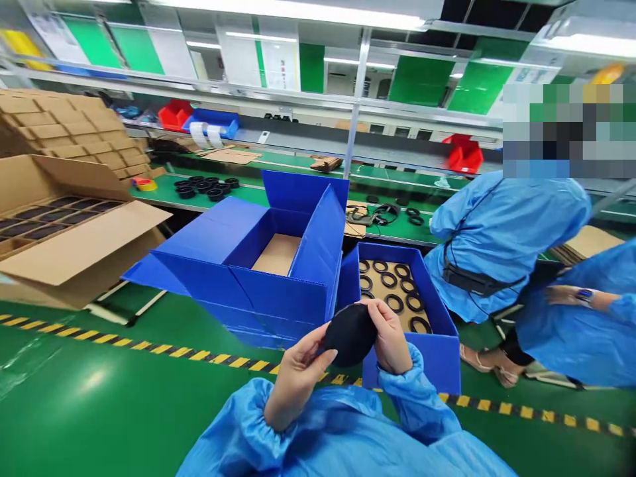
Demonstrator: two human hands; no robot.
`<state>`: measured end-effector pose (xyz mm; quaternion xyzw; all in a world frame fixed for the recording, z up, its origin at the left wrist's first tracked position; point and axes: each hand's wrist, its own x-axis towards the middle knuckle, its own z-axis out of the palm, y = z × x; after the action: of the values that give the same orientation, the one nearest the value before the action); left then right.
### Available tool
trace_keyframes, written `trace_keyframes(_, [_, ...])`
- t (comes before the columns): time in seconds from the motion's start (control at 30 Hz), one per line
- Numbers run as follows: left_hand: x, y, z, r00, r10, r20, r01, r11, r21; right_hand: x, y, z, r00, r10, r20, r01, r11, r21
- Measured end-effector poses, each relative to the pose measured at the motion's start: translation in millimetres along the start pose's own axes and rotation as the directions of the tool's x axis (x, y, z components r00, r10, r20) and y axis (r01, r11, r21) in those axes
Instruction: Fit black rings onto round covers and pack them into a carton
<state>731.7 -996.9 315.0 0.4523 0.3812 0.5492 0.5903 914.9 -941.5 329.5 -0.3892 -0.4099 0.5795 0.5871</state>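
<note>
Both hands hold a black round ear pad [350, 335] up in front of my body, its dark flat face toward me. My left hand [301, 371] pinches its left edge between thumb and fingers. At the upper right edge, my right hand [390, 334] grips it, with part of the fingers hidden behind the pad. Just beyond my right hand is a blue box [440, 318], where several black ring-shaped ear pads [394, 303] lie on a cardboard sheet. Left of it stands a larger blue box [278, 301] with its flaps up and cardboard [277, 255] at the bottom.
A carton [84, 245] with divided cells of dark items stands at left, near stacked cardboard [64, 126]. Black rings [206, 187] and a headset [385, 213] lie on the green bench [278, 162]. Two people in blue gowns, one nearer the bench [507, 232], are at right.
</note>
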Motion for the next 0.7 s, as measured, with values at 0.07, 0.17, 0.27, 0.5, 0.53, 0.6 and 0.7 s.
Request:
trace_keyframes(0.07, [-1,-2,-5.3,0.998,-0.038,0.052,0.04,0.998,-0.039,-11,2,1,0.998,0.004,-0.064,-0.005,1.0,-0.015])
trace_keyframes(0.17, [-6,-1,-10.9,0.992,-0.084,0.098,0.089,0.995,-0.048,-25,3,4,0.993,0.006,-0.121,-0.013,0.998,-0.062])
trace_keyframes(0.27, [-14,1,-15.1,0.982,-0.101,0.162,0.104,0.994,-0.013,-35,3,8,0.984,-0.003,-0.177,-0.019,0.992,-0.126])
trace_keyframes(0.5, [-23,0,-27.2,0.981,-0.061,0.184,0.059,0.998,0.017,-34,17,27,0.957,-0.025,-0.29,-0.005,0.995,-0.103])
trace_keyframes(0.53, [-23,-1,-29.2,0.985,-0.058,0.163,0.059,0.998,-0.001,-32,19,29,0.958,-0.007,-0.285,-0.016,0.997,-0.079])
trace_keyframes(0.6, [-21,-2,-33.2,0.992,-0.052,0.114,0.056,0.998,-0.028,-28,22,30,0.966,0.028,-0.259,-0.037,0.999,-0.033])
trace_keyframes(0.7, [-18,-3,-38.9,0.998,-0.027,0.056,0.029,0.999,-0.035,-27,26,30,0.977,0.051,-0.208,-0.051,0.999,0.001])
